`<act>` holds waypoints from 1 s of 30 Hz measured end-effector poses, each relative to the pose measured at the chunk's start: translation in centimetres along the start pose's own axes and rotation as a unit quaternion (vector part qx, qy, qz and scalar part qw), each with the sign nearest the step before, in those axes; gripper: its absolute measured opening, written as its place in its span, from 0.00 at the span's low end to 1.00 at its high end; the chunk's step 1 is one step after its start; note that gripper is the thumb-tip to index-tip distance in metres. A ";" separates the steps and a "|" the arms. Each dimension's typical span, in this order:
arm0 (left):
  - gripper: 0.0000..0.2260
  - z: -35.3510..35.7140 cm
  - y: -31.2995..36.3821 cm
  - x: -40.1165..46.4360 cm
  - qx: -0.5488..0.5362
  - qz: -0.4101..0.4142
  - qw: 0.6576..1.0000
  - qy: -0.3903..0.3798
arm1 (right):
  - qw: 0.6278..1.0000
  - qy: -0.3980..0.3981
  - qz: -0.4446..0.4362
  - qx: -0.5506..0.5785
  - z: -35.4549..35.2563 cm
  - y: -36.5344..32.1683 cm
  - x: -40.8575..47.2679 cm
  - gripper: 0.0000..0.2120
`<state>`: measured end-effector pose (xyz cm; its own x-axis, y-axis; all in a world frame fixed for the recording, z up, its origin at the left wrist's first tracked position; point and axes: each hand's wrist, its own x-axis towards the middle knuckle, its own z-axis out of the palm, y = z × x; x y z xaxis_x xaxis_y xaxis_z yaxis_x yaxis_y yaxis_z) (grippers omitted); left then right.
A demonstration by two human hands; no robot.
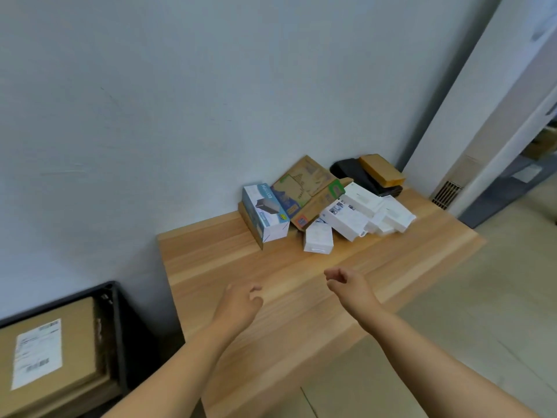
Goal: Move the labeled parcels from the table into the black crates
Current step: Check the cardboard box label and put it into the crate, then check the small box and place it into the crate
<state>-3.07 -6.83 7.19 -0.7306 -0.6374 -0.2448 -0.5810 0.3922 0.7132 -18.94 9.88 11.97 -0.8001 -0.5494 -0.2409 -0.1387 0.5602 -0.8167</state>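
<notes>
A heap of parcels lies at the far end of the wooden table (229, 267), against the wall: a blue-and-white box (265, 212), a printed brown carton (304, 182), several white boxes (358, 212), a small white box (318, 238), and a tan box (381, 170) on a black pouch (358, 173). My left hand (241, 303) and my right hand (351, 283) hover over the bare middle of the table, both empty with fingers loosely curled. At lower left a black crate (116, 321) holds a brown labeled parcel (51, 348).
A pale wall runs behind the table. To the right stand a white pillar with a floor vent (446, 194) and a grey shelf unit (512, 182). Light tiled floor lies right of the table.
</notes>
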 end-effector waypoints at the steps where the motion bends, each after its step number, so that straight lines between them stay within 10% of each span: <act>1: 0.15 0.5 0.4 0.1 0.002 -0.005 1.000 0.007 | 1.000 -0.002 -0.001 0.000 -0.5 0.3 0.6 0.11; 30: 0.17 -1.1 4.2 22.5 -0.112 -0.115 0.985 0.058 | 0.950 -0.145 -0.103 -0.257 8.2 -6.3 27.8 0.18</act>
<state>-21.57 -20.25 5.38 -0.5362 -0.7684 -0.3493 -0.6229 0.0809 0.7781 -35.54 -13.95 6.10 -0.5401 -0.7868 -0.2988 -0.6013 0.6092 -0.5170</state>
